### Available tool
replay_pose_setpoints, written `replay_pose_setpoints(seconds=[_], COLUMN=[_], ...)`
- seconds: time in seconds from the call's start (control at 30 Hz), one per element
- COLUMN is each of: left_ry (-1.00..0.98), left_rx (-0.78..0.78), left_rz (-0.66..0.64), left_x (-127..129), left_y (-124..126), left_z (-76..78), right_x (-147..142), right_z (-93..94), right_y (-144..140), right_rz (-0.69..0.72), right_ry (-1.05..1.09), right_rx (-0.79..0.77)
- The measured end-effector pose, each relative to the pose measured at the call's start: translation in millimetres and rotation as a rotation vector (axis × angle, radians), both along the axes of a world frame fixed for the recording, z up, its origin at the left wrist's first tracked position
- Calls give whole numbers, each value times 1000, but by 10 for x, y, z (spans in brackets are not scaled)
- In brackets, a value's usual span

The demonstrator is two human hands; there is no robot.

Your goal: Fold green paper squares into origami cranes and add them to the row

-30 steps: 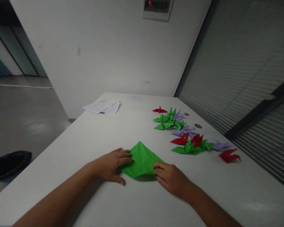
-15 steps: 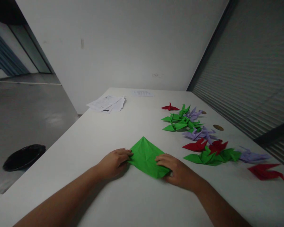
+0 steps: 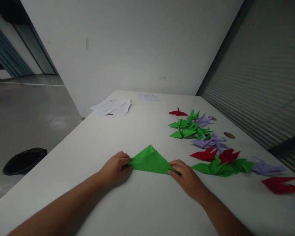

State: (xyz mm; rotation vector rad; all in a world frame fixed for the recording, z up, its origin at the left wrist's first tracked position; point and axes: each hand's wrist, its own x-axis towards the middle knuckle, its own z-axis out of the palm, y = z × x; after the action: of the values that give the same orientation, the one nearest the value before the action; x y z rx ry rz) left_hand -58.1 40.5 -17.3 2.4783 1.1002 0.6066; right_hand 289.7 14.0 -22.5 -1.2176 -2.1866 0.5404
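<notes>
A green sheet of origami paper [image 3: 149, 161], folded into a triangle with its peak pointing away from me, is on the white table in front of me. My left hand [image 3: 116, 167] is closed on its left corner. My right hand [image 3: 184, 175] pinches the right corner between thumb and fingers. Creases run across the paper near the peak, and the straight folded edge faces me. Both outer corners are partly hidden by my fingers.
Folded paper cranes in green [image 3: 186, 132], red [image 3: 205, 154] and purple [image 3: 208, 141] lie along the table's right side. Printed sheets [image 3: 110, 107] lie at the far left. A black-lined bin [image 3: 24, 161] stands on the floor at left; blinds [image 3: 260, 72] hang at right.
The green paper has gone from a creased diamond to a triangle, its near corner folded up and away from me. My hands have moved to its two side corners.
</notes>
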Motion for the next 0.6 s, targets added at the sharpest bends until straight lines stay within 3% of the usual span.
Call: replay_pose_setpoints(seconds=[0.2,0.33,0.43,0.6], left_ry=[-31,-59,-9,158], left_rx=[-107,-133,-90,16], left_rz=[181,222,222,105], left_x=[-37,-55,-61,-41], left_y=[-11,-21,-39,-85], left_z=[-78,-141,-124,-4], right_x=[-5,-14,-28,-51], right_z=[-115,-170,-194,-209], right_y=[70,84,78,71], right_rz=[-148,-258,-315,-348], right_ry=[-108,-197,-265,-339], right_rx=[31,45,69,105])
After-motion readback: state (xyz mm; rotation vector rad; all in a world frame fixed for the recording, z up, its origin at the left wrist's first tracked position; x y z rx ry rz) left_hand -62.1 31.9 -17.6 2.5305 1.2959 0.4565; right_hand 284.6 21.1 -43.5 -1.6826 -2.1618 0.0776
